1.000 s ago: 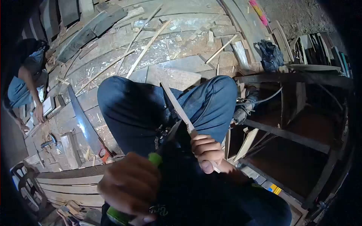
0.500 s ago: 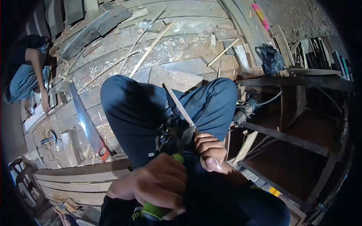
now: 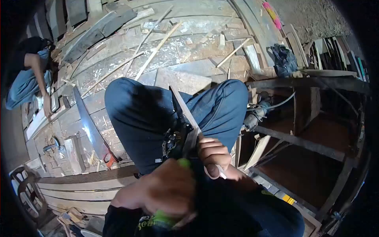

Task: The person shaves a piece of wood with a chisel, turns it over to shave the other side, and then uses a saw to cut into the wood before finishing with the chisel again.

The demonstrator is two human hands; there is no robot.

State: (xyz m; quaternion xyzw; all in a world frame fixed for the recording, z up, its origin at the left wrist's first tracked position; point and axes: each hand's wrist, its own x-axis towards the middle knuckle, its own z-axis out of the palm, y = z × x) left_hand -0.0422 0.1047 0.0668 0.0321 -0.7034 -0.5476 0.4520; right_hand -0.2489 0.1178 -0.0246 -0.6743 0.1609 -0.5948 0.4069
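My left hand (image 3: 167, 191), smeared by motion, is closed round the green handle of a knife (image 3: 190, 143). The knife's broad grey blade points up and lies against a thin wooden strip (image 3: 184, 110). My right hand (image 3: 215, 156) grips the lower part of this strip, with its pale end poking out below the fist. The strip slants up and left between my bent knees. Part of the green handle is hidden by my left fingers.
A handsaw (image 3: 89, 124) with an orange handle lies left of my knee. Wooden sticks (image 3: 160, 51) and offcuts litter the plank floor. At far left a person's hand (image 3: 47, 106) rests on wood. A dark wooden frame (image 3: 304, 144) stands right; a black plastic bag (image 3: 284, 61) lies above it.
My right hand and the strip have shifted slightly to the left. The knife blade has slid a little down and left along the strip, and my left hand is more blurred.
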